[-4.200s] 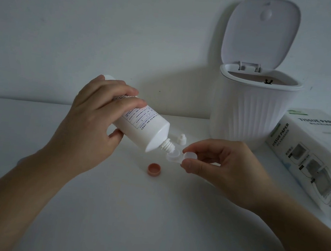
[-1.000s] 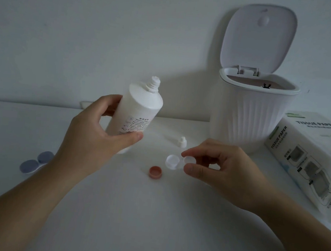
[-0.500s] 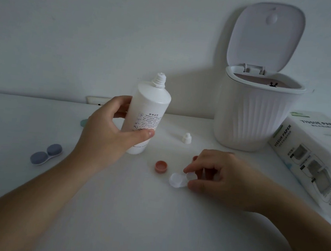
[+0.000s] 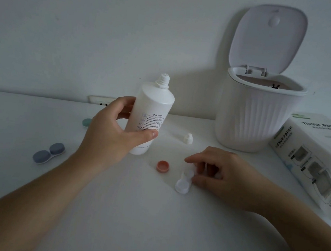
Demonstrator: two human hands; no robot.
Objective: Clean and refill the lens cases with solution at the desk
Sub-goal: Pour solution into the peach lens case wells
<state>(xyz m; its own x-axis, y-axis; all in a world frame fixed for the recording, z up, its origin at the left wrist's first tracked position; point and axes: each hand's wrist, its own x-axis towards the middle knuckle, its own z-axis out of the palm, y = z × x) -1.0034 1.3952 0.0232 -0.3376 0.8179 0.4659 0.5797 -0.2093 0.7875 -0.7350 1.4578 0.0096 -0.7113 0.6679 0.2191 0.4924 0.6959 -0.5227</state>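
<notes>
The left hand (image 4: pixel 110 132) had raised the bottle (image 4: pixel 150 115) upright (pouring seemed finished), while the right hand (image 4: pixel 223 172), fingers curled, had set the case (image 4: pixel 184 180) on the desk (image 4: pixel 130 213) and pinched it.

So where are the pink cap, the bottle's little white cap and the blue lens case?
pink cap (image 4: pixel 163 166), head view, its open top.
little white cap (image 4: pixel 188 138), head view, its body.
blue lens case (image 4: pixel 48 153), head view, between its two lids.

The near half of the desk (image 4: pixel 129 223) lies open between the 2 forearms. At 12 o'clock the bottle (image 4: pixel 151 113) stands upright, with a small white cap (image 4: pixel 188 138) beside it. The bin (image 4: pixel 257 114) and tissue box (image 4: pixel 311 165) block 2 o'clock. A blue lens case (image 4: pixel 48 153) sits at 9 o'clock.
</notes>
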